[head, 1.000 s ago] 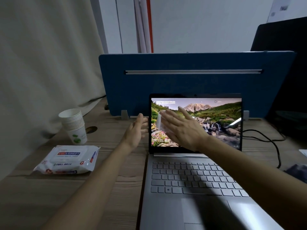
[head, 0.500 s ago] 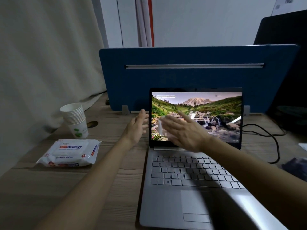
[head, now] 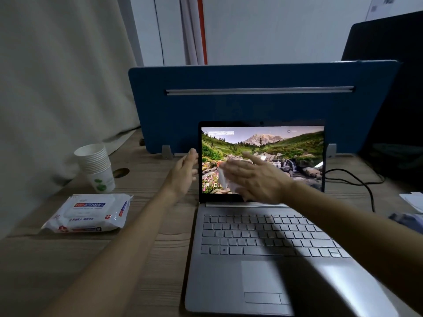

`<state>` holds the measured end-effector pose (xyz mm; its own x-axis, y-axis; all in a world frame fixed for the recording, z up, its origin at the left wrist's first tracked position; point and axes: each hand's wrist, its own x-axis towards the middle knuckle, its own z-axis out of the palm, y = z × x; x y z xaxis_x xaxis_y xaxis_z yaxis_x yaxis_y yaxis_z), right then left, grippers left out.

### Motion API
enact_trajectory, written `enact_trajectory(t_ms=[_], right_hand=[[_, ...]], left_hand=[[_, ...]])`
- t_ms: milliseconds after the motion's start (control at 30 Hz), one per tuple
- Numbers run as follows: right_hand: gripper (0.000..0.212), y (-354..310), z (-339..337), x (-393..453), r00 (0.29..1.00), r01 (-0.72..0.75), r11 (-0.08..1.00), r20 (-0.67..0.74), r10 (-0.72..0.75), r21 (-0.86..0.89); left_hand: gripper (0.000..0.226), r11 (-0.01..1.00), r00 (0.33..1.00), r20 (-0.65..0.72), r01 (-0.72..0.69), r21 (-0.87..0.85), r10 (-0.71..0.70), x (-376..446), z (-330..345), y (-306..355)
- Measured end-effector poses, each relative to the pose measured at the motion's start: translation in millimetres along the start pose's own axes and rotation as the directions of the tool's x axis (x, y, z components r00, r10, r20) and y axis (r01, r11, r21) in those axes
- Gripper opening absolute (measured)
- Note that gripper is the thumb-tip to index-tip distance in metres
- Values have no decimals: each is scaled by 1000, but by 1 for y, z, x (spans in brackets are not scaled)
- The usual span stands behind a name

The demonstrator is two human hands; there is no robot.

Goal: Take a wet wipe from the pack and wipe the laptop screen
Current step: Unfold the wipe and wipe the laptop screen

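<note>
A silver laptop stands open on the wooden desk, its screen showing a mountain landscape. My right hand lies flat with straight fingers over the lower left of the screen, pressing a white wet wipe against it. Only the wipe's left edge shows past my fingers. My left hand is held upright beside the screen's left edge, fingers straight; whether it touches the lid I cannot tell. The white wet wipe pack lies flat on the desk at the left, lid closed.
A stack of paper cups stands behind the pack near a cable hole. A blue divider panel runs behind the laptop. A black cable trails from the laptop's right side. Papers and a dark object lie at the right edge.
My right hand with the wipe has slid down the left part of the screen and slightly rightward. The left hand stays by the screen's edge. The camera has shifted a little.
</note>
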<state>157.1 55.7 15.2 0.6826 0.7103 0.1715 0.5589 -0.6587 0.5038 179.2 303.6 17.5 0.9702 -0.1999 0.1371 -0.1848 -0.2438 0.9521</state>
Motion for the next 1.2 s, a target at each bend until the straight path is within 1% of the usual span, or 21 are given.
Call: enact_trajectory(t_ms=[67,133,200,267,333,400,467,533,667,700,767,833,900,967,1033,1100,1200], right_hand=[[59,19,-15,10,992,-124,992,-41,123,-31],[63,31,-26,18,966,-247,967,-90,241,-56],[65,31,-30,23,948,-306,950,-112,299,-56],[65,19,-21,20,952,-292,956,-101,288,-25],[65,3,-5,7,973,-216,976,-77,216,8],[65,-7,8,-9,992,-119,993,-34,119,16],[65,-5,13,-20,997,-82,997,-11,82,6],[65,6,9,-18,993,-117,993,-18,116,-15],[66,35,-14,7,952,-296,955,-89,292,-33],[66,39,-19,12,942,-322,946,-107,317,-30],[66,36,-19,17,938,-329,944,-118,327,-3],[65,22,-8,13,954,-279,960,-106,280,25],[64,6,6,-1,980,-183,982,-72,186,46],[63,-3,17,-18,995,-94,994,-30,96,65],[62,-2,19,-27,999,-49,997,-2,49,59],[62,10,12,-23,996,-83,996,-12,83,30],[63,37,-9,-7,965,-253,968,-73,251,-6]], left_hand=[[91,1000,1000,-5,1,7,-1,4,-1,6],[92,1000,1000,-15,-3,13,4,9,-1,13],[90,1000,999,-27,-25,15,26,13,-1,19],[81,998,997,-46,-56,25,57,17,1,23],[77,997,996,-57,-69,35,71,20,2,23],[81,997,996,-59,-70,40,72,21,4,24],[90,997,996,-59,-63,49,66,20,7,26],[94,996,996,-67,-60,68,64,18,10,27],[92,993,995,-74,-59,99,66,16,12,28],[91,992,995,-72,-60,108,68,15,12,28],[87,990,995,-73,-65,126,74,15,11,28],[79,988,993,-77,-78,133,89,15,11,28],[70,984,990,-86,-95,151,109,14,12,25],[66,979,987,-99,-111,169,129,12,14,23],[66,979,984,-111,-121,165,140,11,16,21],[66,978,983,-113,-123,168,143,9,19,19],[67,974,984,-107,-119,191,141,8,20,19]])
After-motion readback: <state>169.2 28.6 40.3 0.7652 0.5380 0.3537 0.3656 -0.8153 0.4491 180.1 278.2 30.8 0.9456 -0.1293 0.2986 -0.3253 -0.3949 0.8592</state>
